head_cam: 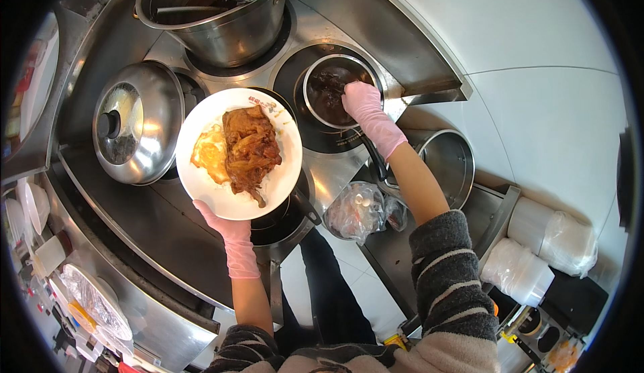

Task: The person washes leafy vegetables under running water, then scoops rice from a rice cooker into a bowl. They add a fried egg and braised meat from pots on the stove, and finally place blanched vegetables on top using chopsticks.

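Observation:
My left hand [221, 222], in a pink glove, holds a white plate [188, 171] from below at its near rim. On the plate lie a fried egg [210, 154] and a browned piece of cooked meat [249, 146], with a little rice showing beneath. My right hand [361, 100], gloved too, reaches over a small saucepan [308, 96] of dark brown liquid. Its fingers are curled at the pan's inner right side; whatever they may grip is hidden. The saucepan rests on a round black cooking plate, its black handle [375, 156] running beneath my right forearm.
A large steel stockpot [231, 41] stands at the back. To the left is a domed wok lid [156, 126]. Near my right forearm are an empty steel pot [450, 166] and a plastic bag [357, 209]. Wrapped stacks of white containers [518, 270] stand at the right.

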Demonstrator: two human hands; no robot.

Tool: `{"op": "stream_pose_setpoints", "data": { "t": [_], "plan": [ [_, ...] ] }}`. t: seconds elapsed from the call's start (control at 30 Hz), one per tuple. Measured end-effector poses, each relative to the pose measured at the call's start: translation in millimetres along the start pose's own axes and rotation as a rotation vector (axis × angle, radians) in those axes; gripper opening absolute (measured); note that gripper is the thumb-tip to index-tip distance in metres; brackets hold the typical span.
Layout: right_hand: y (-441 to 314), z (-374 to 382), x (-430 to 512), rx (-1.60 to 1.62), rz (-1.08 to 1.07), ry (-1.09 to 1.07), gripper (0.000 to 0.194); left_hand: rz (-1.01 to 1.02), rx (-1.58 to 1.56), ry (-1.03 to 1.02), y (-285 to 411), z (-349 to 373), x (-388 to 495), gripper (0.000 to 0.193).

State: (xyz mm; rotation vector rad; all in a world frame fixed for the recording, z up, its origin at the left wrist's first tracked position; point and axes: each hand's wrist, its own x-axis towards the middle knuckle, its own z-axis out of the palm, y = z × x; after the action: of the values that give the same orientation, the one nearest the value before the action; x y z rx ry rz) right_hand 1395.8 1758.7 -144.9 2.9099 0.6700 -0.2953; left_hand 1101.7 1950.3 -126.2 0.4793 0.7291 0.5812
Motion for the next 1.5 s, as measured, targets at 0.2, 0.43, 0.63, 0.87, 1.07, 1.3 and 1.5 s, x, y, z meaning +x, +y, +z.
{"op": "stream_pose_setpoints", "data": {
  "t": [0.2, 0.43, 0.63, 0.87, 1.07, 1.3, 1.5],
  "plan": [
    [19.8, 3.0, -6.9, 0.011, -0.071, 0.051, 0.018, 0.01, 0.006, -0.035, -4.3, -2.6, -0.2, 0.077],
    [39.3, -23.0, -29.3, 0.116, 0.032, -0.074, 0.026, -0.016, -0.058, -0.049, -8.5, -0.2, 0.6, 0.075],
    [42.2, -26.8, -45.5, 0.093, -0.009, -0.103, 0.025, -0.008, -0.027, -0.054, -9.2, 0.7, 3.2, 0.072],
    [39.8, -27.2, -46.4, 0.039, 0.057, -0.146, 0.028, -0.111, -0.175, -0.124, -11.8, 4.2, 8.0, 0.072],
    [44.8, -32.0, -50.6, 0.049, 0.02, -0.137, 0.03, -0.074, -0.108, -0.143, -21.7, 2.8, 15.4, 0.072],
    [40.1, -82.3, -76.3, 0.223, 0.086, -0.025, 0.032, -0.141, -0.177, -0.191, -29.0, 6.9, 29.8, 0.075],
    [17.3, -158.0, -127.3, 0.376, -0.027, 0.074, 0.027, -0.16, -0.166, -0.233, -31.0, 16.7, 36.4, 0.075]
  ]
}}
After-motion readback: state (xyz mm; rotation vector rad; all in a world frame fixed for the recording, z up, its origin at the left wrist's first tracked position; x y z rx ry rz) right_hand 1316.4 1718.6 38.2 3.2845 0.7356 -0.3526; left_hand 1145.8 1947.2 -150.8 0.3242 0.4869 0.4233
